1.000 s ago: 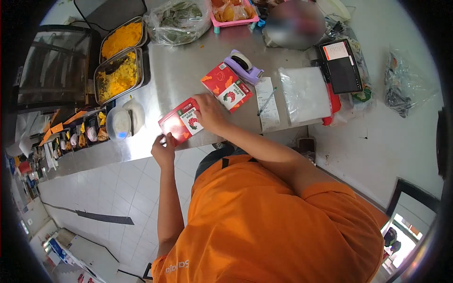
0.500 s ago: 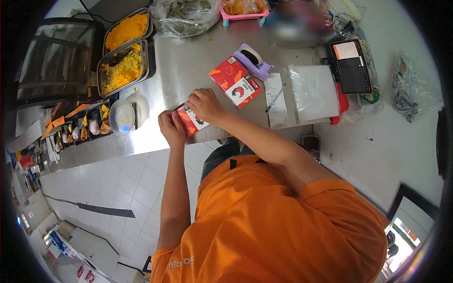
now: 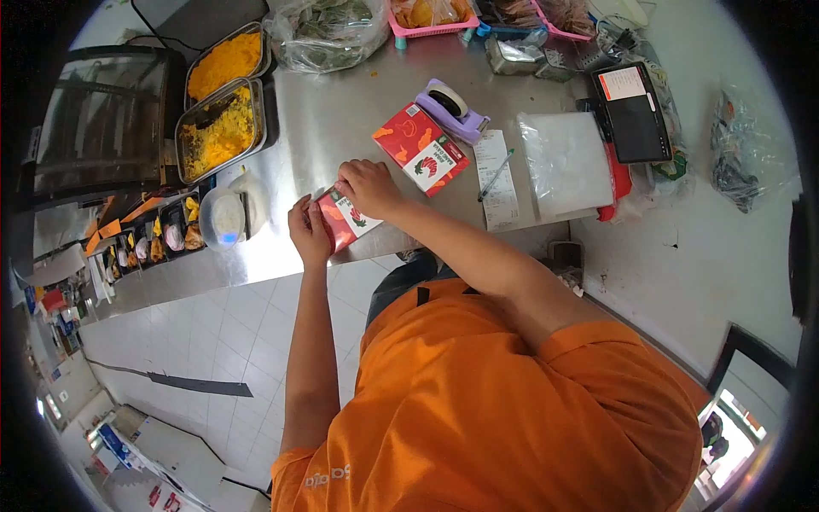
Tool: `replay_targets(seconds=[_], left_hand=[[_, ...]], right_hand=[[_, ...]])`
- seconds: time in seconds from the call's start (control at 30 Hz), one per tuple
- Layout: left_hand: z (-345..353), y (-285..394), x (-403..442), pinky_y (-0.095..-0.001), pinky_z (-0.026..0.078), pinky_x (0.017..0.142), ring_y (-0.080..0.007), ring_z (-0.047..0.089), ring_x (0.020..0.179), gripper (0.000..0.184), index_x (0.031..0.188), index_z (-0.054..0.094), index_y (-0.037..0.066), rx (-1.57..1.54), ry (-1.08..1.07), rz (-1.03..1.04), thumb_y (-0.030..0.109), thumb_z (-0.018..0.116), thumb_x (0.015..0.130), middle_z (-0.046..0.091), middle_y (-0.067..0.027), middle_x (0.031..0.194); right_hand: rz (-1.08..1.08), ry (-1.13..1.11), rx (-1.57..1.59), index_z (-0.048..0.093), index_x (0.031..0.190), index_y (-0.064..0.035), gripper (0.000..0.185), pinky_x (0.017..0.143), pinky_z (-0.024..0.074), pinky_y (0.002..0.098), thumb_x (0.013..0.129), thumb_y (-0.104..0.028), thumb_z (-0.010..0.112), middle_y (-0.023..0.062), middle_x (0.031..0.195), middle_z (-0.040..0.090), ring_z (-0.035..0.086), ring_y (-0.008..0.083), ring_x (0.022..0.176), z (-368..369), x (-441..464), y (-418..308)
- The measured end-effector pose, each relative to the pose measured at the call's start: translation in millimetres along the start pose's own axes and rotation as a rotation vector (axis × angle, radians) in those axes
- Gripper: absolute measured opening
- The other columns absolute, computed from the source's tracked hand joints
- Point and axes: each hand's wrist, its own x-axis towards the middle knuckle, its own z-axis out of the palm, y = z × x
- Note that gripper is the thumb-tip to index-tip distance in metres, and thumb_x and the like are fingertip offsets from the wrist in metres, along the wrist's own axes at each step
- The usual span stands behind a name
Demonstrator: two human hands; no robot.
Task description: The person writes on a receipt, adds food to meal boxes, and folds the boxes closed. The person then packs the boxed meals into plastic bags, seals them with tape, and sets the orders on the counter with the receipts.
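A red printed food carton (image 3: 343, 224) with a white label lies at the front edge of the steel counter. My left hand (image 3: 309, 232) is closed around its left side, thumb along the top. At the carton's far edge, the curled fingers of my right hand (image 3: 368, 188) press together on it; their tips are partly hidden. A second red carton (image 3: 420, 148) of the same print lies just beyond my right hand, with a purple tape dispenser (image 3: 455, 111) touching its far corner.
On the right lie a receipt (image 3: 496, 200) with a pen (image 3: 497, 174), a stack of clear plastic bags (image 3: 563, 166) and a tablet (image 3: 632, 119). On the left stand trays of orange food (image 3: 220, 128) and a plastic tub (image 3: 223, 215). A leaf-filled bag (image 3: 328, 38) sits behind.
The camera view has shifted slightly, and metal containers at the back that were blurred are now visible. Both hands keep nearly the same hold on the carton.
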Motion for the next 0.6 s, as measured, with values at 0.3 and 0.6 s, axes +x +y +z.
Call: replay_targets(seconds=[0.3, 0.6], left_hand=[[-4, -28, 5, -0.0354, 0.049, 0.081, -0.0204, 0.058, 0.086, 0.025, 0.102, 0.069, -0.002, -0.047, -0.093, -0.062, 0.019, 0.057, 0.108, 0.062, -0.0103, 0.094], [-9, 6, -19, -0.0321, 0.045, 0.074, -0.0145, 0.051, 0.078, 0.023, 0.095, 0.064, 0.001, -0.104, -0.019, -0.153, 0.018, 0.057, 0.108, 0.057, -0.0047, 0.086]], right_hand=[[-0.017, -0.132, -0.055, 0.061, 0.107, -0.0083, 0.020, 0.083, 0.0508, 0.0507, 0.095, -0.024, 0.067, 0.0142, 0.109, 0.066, 0.066, 0.0382, 0.099, -28, 7, -11], [0.457, 0.105, -0.409, 0.053, 0.129, -0.0086, 0.061, 0.087, 0.0517, 0.0568, 0.079, -0.023, 0.084, 0.0188, 0.113, 0.073, 0.069, 0.0423, 0.095, -210, 18, 115]])
